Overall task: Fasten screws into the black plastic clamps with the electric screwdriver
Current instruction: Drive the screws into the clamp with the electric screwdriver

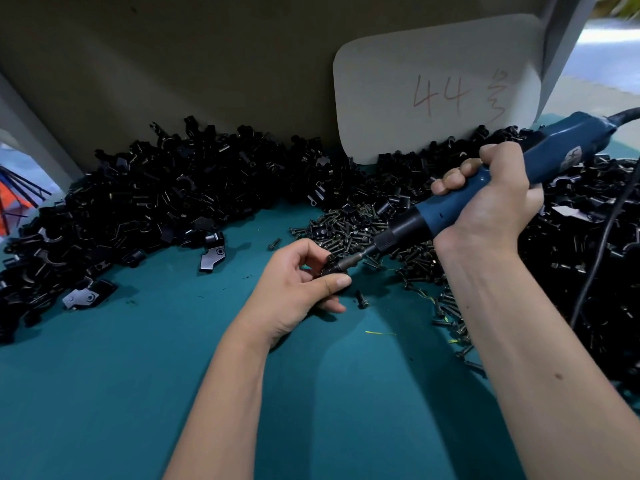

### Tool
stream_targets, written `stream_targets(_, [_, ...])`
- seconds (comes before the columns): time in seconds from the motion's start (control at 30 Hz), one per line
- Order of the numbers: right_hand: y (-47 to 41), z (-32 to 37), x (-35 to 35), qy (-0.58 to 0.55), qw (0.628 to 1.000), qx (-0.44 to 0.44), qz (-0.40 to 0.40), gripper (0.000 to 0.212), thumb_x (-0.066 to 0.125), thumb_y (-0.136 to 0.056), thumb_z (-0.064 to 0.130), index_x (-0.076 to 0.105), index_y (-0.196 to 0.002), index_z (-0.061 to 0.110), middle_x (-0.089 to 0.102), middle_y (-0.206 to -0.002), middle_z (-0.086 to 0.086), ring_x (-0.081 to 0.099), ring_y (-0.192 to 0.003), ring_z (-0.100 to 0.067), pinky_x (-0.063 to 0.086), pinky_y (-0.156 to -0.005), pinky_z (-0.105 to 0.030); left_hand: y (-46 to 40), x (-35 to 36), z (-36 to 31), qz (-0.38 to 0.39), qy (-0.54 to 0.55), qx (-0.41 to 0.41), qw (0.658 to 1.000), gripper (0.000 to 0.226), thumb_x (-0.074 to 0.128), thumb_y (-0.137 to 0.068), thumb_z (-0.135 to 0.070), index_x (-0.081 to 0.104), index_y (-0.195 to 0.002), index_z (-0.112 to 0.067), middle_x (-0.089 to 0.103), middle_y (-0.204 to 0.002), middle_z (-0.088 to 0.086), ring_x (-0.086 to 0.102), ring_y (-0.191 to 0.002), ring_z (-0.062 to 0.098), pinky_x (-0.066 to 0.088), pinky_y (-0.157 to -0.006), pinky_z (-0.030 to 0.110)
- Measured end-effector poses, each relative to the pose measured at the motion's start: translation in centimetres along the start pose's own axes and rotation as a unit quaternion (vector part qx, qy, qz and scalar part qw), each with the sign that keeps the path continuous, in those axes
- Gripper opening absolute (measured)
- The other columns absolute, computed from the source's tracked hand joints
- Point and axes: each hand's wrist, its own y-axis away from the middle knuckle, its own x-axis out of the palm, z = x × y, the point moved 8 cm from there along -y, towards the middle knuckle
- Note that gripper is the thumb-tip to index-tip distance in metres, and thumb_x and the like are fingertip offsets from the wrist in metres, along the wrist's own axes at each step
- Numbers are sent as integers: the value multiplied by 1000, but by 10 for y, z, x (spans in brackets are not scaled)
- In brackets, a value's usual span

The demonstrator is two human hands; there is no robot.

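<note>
White card (437,88) propped against the back board (173,64), hand-marked "44" in red, with a further scrawled character to its right that I can't read. Pale emblem on the blue body of the electric screwdriver (491,181); too blurred to make out.

No bins here. Stock lies loose on the teal bench (138,375): a long heap of black plastic clamps (156,199) along the back board, running from the left edge to behind the card, and a second heap (606,271) down the right side. Between them, a pile of dark screws (349,223), spilling toward me along the right. One stray screw (362,298) lies just beside my left hand, another (274,243) on open bench above it. Two clamps (212,256) (88,295) sit apart from the left heap, flat faces up.

My left hand (298,282): fingers curled, thumb and fingertips pinching a small black clamp piece (332,271), mostly hidden by the fingers. Held just above the bench, at the near edge of the screw pile.

My right hand (491,199): wrapped tight around the screwdriver's blue grip, tool slanting down to the left. Its bit (349,262) meets the piece in my left hand; likely seated on a screw there, though the joint is hidden. Black cord (602,237) trails from the tool's rear over the right heap.
</note>
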Motion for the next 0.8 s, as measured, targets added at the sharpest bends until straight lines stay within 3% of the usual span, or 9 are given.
stream_targets(0.1, [-1,5,5,-2,1000,7,18,20,57,-89,0,40,-90,12,45,-61,-3,41,-48,-17,38,-50,-29,2,-4,-3,-3,3,-3,1000,31,81,-82,-1,54,-91,-12,66,-64,12,68,-50,26,59,-50,33])
stream_targets(0.2, [-10,19,11,-51,998,22,43,21,63,-94,9,42,-93,11,46,-64,-1,43,-48,-14,39,-46,-26,5,-19,-7,-45,0,10,999,32,81,-81,5,53,-92,-8,66,-73,13,67,-53,26,60,-56,39])
stream_targets(0.3, [-20,33,10,-71,997,27,32,31,70,-95,16,42,-107,11,50,-65,0,47,-49,-12,43,-47,-26,7,-36,-15,-115,61,41,991,28,79,-80,-3,55,-92,-9,68,-74,0,67,-56,19,58,-55,35])
stream_targets(0.43, [-13,16,11,99,992,62,52,43,79,-89,19,47,-116,9,58,-73,-1,56,-55,-14,53,-56,-30,6,-25,-13,-78,216,6,973,33,77,-76,-11,56,-101,-7,63,-82,4,66,-63,16,57,-60,20])
stream_targets(0.57, [0,-24,17,285,937,138,147,48,83,-86,16,48,-118,7,64,-69,-2,62,-53,-17,56,-55,-33,6,-17,-5,-74,240,-25,968,26,72,-85,1,57,-105,-6,68,-87,5,67,-64,14,58,-63,19])
stream_targets(0.7, [11,-63,1,424,862,205,190,52,79,-85,5,41,-119,15,64,-102,-15,67,-65,-21,58,-56,-32,4,-16,-5,-86,268,-28,959,23,73,-86,0,69,-105,-12,68,-83,0,66,-67,14,58,-64,19])
stream_targets(0.8, [14,-75,-5,543,805,124,204,49,82,-83,10,42,-112,16,61,-107,-13,69,-65,-23,57,-52,-29,4,-18,-8,-82,237,-18,968,31,67,-94,2,74,-111,-24,68,-80,-3,66,-67,13,58,-67,20])
